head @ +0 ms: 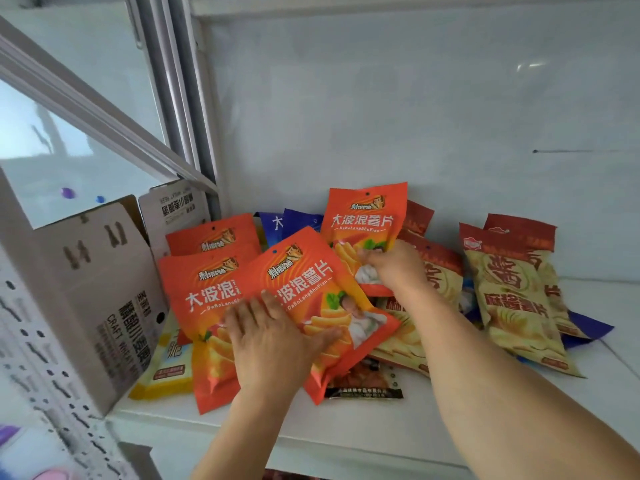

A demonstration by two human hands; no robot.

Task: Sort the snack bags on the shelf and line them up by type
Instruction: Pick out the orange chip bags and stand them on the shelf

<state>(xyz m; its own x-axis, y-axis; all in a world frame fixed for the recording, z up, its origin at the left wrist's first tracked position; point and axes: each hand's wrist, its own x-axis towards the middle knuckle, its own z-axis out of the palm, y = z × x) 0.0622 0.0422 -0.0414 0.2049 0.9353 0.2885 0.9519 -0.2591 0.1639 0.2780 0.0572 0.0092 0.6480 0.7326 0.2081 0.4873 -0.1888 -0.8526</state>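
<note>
Several orange chip bags lie in a pile on the white shelf [381, 424]. My left hand [273, 344] grips the lower edge of a tilted orange bag [311, 292] that overlaps two other orange bags [204, 296] at the left. My right hand [394, 268] holds an upright orange bag [363, 223] by its bottom, near the back wall. Tan and red chip bags [516, 299] lie to the right. Blue bags [291, 220] peek out behind the orange ones. A yellow bag [166, 368] and a dark bag [363, 382] lie partly buried underneath.
An open cardboard box [104, 292] stands at the shelf's left end, touching the pile. A white perforated upright [38, 368] runs down the left foreground. The white back wall [415, 116] closes the shelf behind. Bare shelf surface shows at the far right [616, 358].
</note>
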